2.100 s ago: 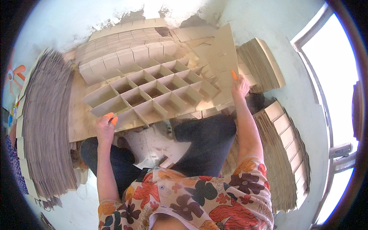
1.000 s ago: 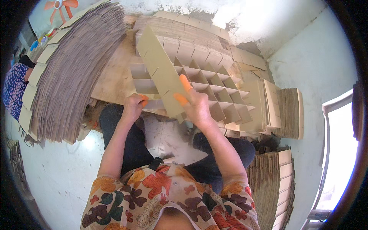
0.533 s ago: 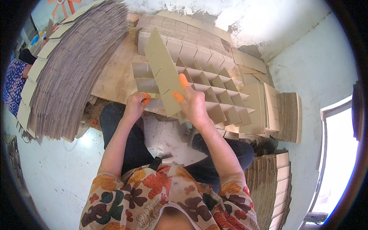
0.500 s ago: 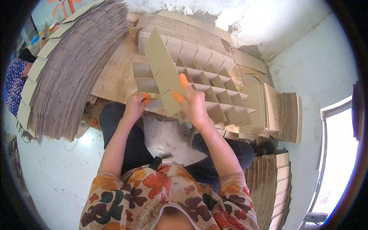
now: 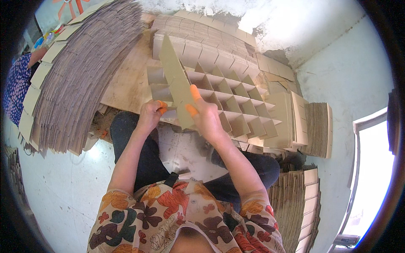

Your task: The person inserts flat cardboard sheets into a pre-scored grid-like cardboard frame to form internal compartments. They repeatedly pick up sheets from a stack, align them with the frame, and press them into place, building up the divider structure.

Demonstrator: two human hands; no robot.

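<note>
A grid of interlocked cardboard dividers point(image 5: 240, 101) stands on the low wooden board in front of me. My right hand point(image 5: 207, 118), with orange finger covers, grips a slotted cardboard strip point(image 5: 173, 74) held upright and tilted across the grid's left part. The strip hides some of the cells behind it. My left hand point(image 5: 151, 114), also with orange covers on its fingertips, is closed on the near left end of a grid strip point(image 5: 169, 113).
Behind the grid lie rows of stacked slotted strips point(image 5: 202, 48). A tall curved stack of cardboard point(image 5: 88, 71) rises on the left. More stacks point(image 5: 316, 128) stand at the right by the wall. At the far left sits another person point(image 5: 19, 90) in a dotted blue garment.
My right hand has moved slightly left with the strip, which now stands more upright and is turned more edge-on. The left hand stays in place. The other person's arm has moved.
</note>
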